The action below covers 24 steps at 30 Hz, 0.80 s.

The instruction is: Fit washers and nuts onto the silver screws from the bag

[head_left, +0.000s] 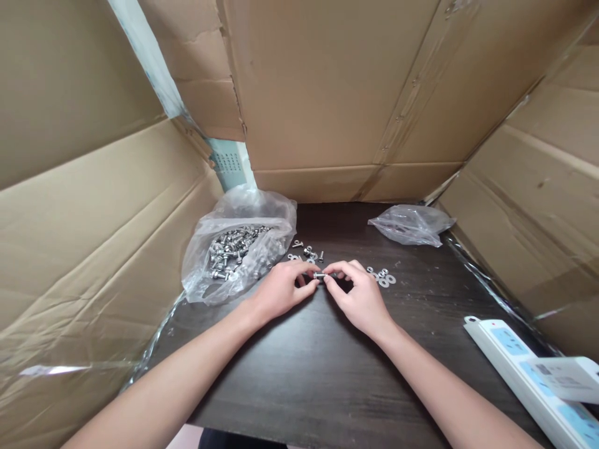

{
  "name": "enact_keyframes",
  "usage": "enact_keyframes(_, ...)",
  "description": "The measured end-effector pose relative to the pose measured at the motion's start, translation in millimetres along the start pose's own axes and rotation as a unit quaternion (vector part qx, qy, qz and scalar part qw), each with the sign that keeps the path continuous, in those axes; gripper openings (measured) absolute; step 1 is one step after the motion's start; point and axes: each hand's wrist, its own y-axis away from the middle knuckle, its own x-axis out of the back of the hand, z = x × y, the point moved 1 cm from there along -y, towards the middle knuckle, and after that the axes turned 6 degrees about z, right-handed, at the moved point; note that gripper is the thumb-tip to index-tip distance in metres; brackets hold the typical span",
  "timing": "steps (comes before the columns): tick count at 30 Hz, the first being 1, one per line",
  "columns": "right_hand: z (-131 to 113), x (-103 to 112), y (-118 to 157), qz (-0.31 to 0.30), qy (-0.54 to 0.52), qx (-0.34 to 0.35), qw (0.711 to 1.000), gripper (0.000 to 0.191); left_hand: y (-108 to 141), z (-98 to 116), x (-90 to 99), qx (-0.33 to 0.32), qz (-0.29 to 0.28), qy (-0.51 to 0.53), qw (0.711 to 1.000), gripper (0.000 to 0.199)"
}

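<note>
A small metal bolt [319, 275] lies level between the fingertips of both hands, just above the dark table. My left hand [286, 287] pinches it at the left end. From the other side, the thumb and fingers of my right hand [359, 296] close on its right end; whether a nut or washer sits there is too small to tell. Behind the hands lie a few loose bolts [309, 252] and some washers, partly hidden by my left hand. Flat washers and nuts [384, 277] are spread just right of my right hand.
An open clear plastic bag [201, 249] full of bolts [234, 249] stands left of the hands. A second plastic bag [412, 224] lies at the back right. A white power strip [505, 355] runs along the right edge. Cardboard walls [327, 87] enclose the dark table [299, 368].
</note>
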Motion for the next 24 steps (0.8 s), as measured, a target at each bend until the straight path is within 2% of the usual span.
enact_keyframes(7,1.2,-0.8,-0.3,0.007,-0.004,0.014,1.000,0.012,0.3,-2.0,-0.8,-0.036,-0.004,0.001,0.999,0.021)
enact_keyframes(15,3.2,-1.8,-0.3,0.012,-0.009,0.047,0.999,0.011,1.1,-3.1,-1.6,-0.031,-0.005,0.012,0.999,0.020)
enact_keyframes(24,1.0,-1.7,-0.2,0.015,-0.008,0.048,0.999,0.011,0.9,-1.9,-0.7,-0.027,0.000,0.014,1.000,0.020)
